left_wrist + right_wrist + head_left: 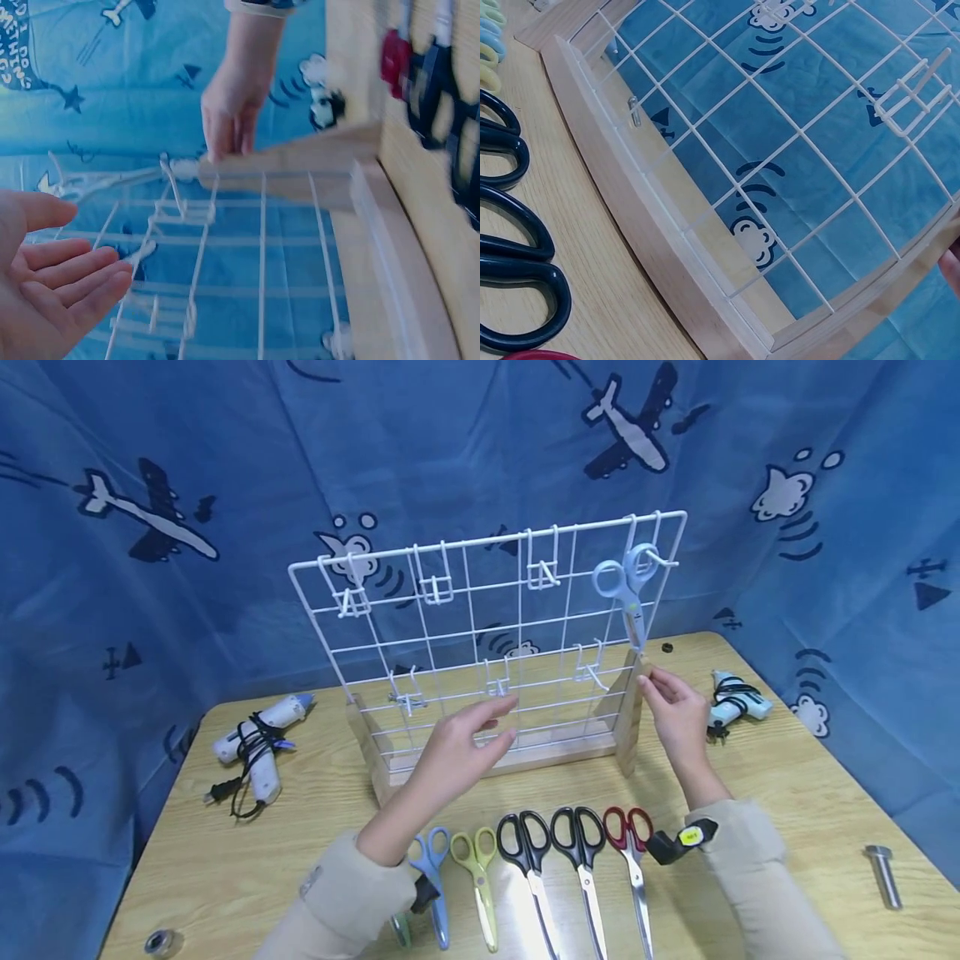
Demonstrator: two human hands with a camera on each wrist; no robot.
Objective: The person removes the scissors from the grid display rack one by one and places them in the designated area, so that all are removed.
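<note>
A white wire grid rack (487,541) stands on a wooden base. Light blue scissors (633,610) hang from a hook at its upper right, handles up and blades down. My right hand (678,714) pinches the top of the right wooden upright (628,731), just below the blade tips. In the right wrist view only a bit of that hand (951,266) shows at the edge. My left hand (461,743) is held in front of the lower middle of the grid, fingers and thumb apart, with nothing in it. The left wrist view shows its fingers (82,274) relaxed.
Along the front lie blue scissors (431,868), yellow scissors (480,877), two black-handled pairs and red-handled scissors (633,860). Glue guns (262,743) lie at left, another glue gun (738,702) at right. A metal bolt (885,877) is at far right. Bare hooks (435,589) hang on the grid.
</note>
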